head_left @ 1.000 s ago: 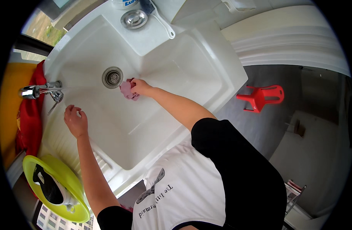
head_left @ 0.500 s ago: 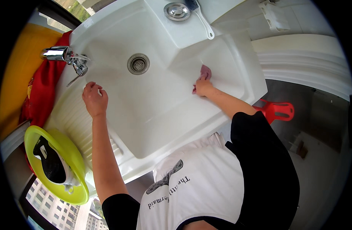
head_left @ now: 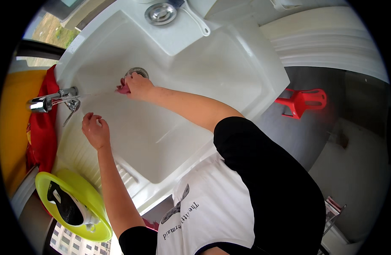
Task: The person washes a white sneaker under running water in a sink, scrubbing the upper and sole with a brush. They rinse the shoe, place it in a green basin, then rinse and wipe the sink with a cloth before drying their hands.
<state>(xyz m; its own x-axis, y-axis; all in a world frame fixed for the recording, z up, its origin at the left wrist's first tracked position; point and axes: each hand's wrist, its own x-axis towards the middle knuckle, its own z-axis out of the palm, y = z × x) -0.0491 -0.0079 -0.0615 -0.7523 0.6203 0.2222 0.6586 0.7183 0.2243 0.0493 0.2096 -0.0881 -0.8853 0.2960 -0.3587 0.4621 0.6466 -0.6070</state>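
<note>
pink cloth (head_left: 124, 88), white sink (head_left: 142, 131), silver tap (head_left: 42, 104) at left, lime-green basin (head_left: 78, 183) at lower left, red chair (head_left: 297, 107) at right

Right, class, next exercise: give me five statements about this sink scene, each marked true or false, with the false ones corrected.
1. The right hand holds a pink cloth. True.
2. The tap is running. True.
3. The left hand grips the tap. False: the left hand is apart from it and looks empty.
4. The green basin holds nothing. False: a black-and-white item lies in it.
5. A red chair stands to the right of the sink. True.
</note>
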